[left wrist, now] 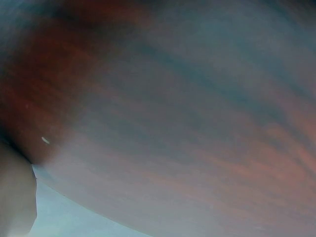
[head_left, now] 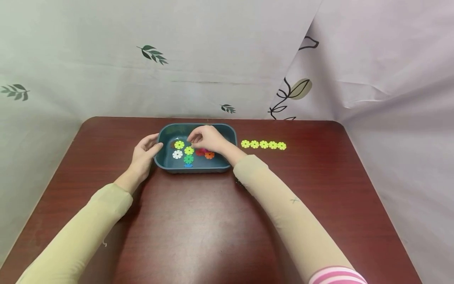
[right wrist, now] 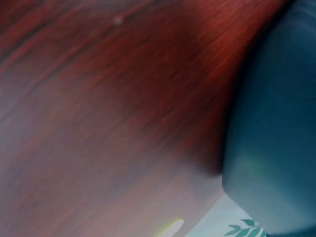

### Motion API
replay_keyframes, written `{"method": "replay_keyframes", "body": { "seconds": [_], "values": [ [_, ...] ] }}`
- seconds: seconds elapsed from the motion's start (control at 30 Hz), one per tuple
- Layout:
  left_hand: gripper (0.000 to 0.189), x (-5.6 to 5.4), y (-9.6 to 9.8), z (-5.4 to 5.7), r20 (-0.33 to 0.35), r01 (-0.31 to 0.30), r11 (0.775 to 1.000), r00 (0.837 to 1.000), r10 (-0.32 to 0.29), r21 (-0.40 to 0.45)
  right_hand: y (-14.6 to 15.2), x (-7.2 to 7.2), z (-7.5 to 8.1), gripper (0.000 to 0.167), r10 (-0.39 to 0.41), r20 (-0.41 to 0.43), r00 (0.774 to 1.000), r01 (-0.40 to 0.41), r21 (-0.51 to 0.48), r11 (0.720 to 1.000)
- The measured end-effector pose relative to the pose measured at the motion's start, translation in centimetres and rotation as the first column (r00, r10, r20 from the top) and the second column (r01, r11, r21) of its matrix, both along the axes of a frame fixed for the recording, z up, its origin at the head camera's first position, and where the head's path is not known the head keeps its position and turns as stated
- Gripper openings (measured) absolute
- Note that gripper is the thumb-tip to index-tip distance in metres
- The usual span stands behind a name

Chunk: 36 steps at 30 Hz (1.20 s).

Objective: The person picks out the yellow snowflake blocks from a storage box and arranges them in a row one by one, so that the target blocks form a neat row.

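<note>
My left hand grips the left end of a dark teal plastic basin, thumb at the rim and fingers along the outer wall. Inside the basin my right hand is lowered over several notched, flower-shaped plastic discs, pinching a yellowish disc that shows only as a small edge at the fingertips. Around it lie yellow discs, a white disc, a green disc, a blue disc and an orange disc. Red and pink pieces are partly hidden by the right hand.
Right of the basin, a straight row of several yellow discs lies on the dark red-brown wooden table. A pale cloth with leaf prints hangs behind the table's far edge. The left wrist view is mostly blurred tabletop.
</note>
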<state>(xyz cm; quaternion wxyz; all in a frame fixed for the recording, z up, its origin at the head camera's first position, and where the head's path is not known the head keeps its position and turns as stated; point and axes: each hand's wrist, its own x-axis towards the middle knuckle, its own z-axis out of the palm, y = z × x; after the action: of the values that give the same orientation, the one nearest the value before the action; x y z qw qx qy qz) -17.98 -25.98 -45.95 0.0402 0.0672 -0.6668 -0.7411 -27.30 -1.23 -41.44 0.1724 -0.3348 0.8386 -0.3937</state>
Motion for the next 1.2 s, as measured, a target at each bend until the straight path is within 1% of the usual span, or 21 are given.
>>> {"method": "replay_keyframes", "body": {
  "seconds": [0.23, 0.37, 0.7, 1.03, 1.2],
  "values": [
    [0.029, -0.1, 0.0, -0.2, 0.008, 0.003, 1.0, 1.0, -0.003, -0.008, -0.8, -0.2, -0.8, 0.022, 0.027, -0.028, 0.999, -0.026, 0.041, 0.999],
    [0.029, -0.1, -0.1, -0.2, 0.009, -0.001, 1.0, 1.0, 0.001, -0.014, -1.1, -0.3, -1.2, 0.023, 0.04, -0.02, 0.999, -0.039, 0.052, 0.998],
    [0.028, 0.0, -0.3, -0.1, 0.006, 0.003, 1.0, 1.0, -0.003, -0.016, -1.5, -0.2, -1.0, 0.029, 0.05, -0.01, 0.999, -0.049, 0.091, 0.995],
    [0.03, 0.0, -0.1, -0.1, 0.01, -0.001, 1.0, 1.0, 0.001, -0.015, -1.5, -0.3, -1.3, 0.028, 0.072, -0.028, 0.997, -0.068, 0.134, 0.989],
    [0.029, 0.0, 0.0, 0.0, 0.012, -0.001, 1.0, 1.0, 0.001, -0.013, -1.4, -0.3, -1.2, 0.025, 0.089, -0.048, 0.995, -0.08, 0.161, 0.984]
  ]
}}
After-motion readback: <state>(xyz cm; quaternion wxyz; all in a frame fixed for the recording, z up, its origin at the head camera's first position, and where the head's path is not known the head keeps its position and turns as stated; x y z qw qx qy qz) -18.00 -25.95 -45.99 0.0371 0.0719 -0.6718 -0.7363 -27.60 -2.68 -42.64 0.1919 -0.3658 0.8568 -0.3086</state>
